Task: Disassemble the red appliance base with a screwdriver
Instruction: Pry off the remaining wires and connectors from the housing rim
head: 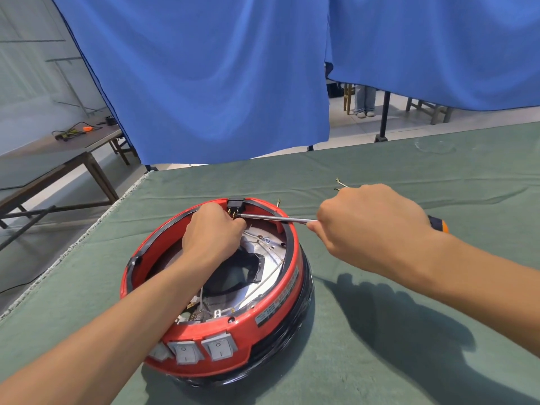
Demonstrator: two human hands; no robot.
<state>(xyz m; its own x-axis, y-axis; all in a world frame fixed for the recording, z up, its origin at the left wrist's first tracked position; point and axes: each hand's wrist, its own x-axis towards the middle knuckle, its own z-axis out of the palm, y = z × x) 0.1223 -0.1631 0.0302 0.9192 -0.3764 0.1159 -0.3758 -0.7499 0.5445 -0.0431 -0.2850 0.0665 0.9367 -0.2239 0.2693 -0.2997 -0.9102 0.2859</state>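
A big blue curtain (204, 77) hangs behind a table with a green cloth (380, 331) on it. The round red appliance base (271, 302) sits on the cloth, near the front edge, with its open side up. The left hand (211, 232) reaches inside it at the far rim, fingers curled up tight, but I cannot tell what they hold. The right hand (371, 226) grips the screwdriver (277, 218). Its thin metal tip touches the small black plug part (235, 203) on the far rim.
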